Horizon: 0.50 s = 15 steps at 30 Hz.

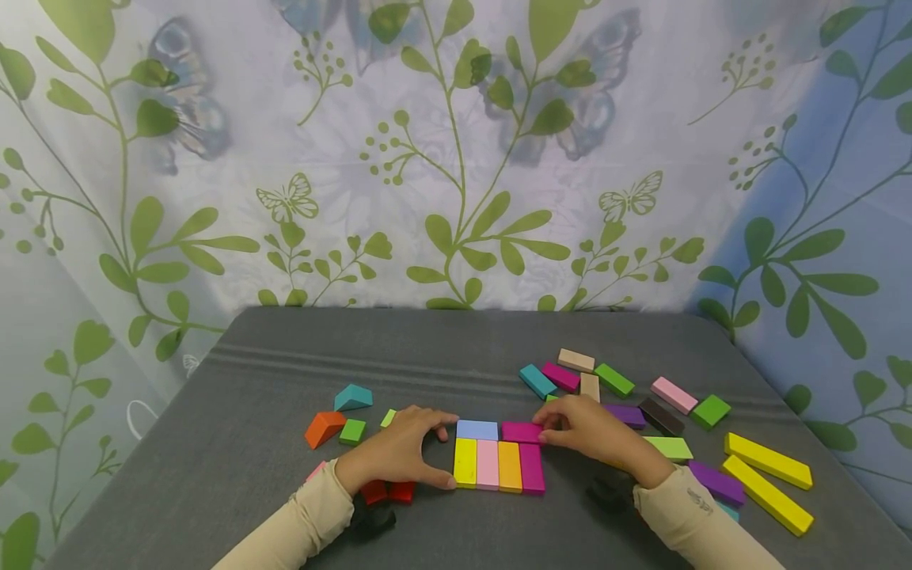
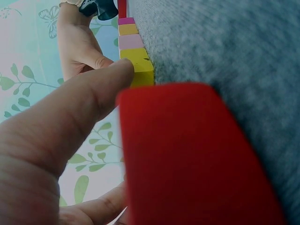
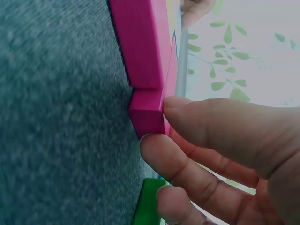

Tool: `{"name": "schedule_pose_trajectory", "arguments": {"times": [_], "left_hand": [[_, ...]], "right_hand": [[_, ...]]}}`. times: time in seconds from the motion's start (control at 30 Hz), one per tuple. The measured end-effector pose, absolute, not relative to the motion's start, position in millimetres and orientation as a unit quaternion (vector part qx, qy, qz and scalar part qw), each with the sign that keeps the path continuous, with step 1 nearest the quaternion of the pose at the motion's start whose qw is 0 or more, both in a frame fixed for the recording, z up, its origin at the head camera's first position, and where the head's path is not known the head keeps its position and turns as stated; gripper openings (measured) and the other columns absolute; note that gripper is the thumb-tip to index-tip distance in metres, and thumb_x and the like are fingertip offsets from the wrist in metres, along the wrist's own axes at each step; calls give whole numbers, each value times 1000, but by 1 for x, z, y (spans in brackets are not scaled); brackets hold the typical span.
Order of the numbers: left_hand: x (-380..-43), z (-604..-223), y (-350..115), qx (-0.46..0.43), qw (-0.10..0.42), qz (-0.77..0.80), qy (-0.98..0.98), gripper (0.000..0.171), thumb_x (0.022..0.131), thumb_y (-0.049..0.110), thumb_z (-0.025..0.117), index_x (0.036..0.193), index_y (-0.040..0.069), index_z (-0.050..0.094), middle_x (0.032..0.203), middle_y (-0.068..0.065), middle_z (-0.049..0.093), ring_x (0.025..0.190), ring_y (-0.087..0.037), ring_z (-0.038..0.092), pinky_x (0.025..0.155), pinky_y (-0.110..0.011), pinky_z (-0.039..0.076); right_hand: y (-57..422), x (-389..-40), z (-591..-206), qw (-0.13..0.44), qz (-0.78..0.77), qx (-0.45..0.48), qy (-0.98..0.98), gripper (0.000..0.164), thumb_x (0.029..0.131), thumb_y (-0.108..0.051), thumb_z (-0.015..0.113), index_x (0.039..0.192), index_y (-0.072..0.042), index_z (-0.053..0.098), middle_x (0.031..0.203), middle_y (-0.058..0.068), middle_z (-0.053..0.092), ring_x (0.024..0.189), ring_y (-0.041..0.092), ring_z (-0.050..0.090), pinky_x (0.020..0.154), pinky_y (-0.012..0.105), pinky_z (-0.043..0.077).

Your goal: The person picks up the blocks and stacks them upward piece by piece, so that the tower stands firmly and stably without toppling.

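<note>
Four blocks stand side by side in a row: yellow (image 1: pixel 465 463), pink (image 1: pixel 488 465), orange (image 1: pixel 509 466) and magenta (image 1: pixel 531 468). Along their far ends lie a light blue block (image 1: pixel 477 430) and a second magenta block (image 1: pixel 520 431), with a small gap between these two. My right hand (image 1: pixel 594 435) pinches the right end of that second magenta block; the right wrist view shows the thumb (image 3: pixel 187 110) on top and the index fingertip at its end. On the left side, my left hand (image 1: pixel 399 451) has thumb and fingers spread, the thumb tip at the yellow block's near corner.
Red blocks (image 1: pixel 401 492) lie under the left wrist, one looming large in the left wrist view. Orange (image 1: pixel 324 429), teal (image 1: pixel 353 397) and green (image 1: pixel 352 432) blocks sit farther left. Many coloured blocks scatter at right, including long yellow ones (image 1: pixel 768 495). A patterned curtain (image 1: pixel 456 158) hangs behind the grey table (image 1: pixel 235 475).
</note>
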<state>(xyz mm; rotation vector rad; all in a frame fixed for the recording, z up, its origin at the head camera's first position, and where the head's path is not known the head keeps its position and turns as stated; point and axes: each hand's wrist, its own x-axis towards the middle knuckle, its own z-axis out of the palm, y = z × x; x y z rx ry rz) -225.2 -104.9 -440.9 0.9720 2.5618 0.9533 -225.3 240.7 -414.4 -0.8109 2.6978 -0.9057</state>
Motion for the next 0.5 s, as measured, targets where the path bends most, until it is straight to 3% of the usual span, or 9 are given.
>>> {"name": "schedule_pose_trajectory", "arguments": {"times": [0.5], "left_hand": [[-225, -440, -105, 338, 119, 331, 873, 83, 82, 40, 95, 149, 4, 61, 110, 11, 63, 115, -21, 51, 105, -44, 44]], "right_hand": [[238, -225, -416, 101, -316, -283, 900, 22, 99, -13, 79, 116, 0, 79, 93, -7, 73, 76, 3, 56, 68, 24, 54]]}}
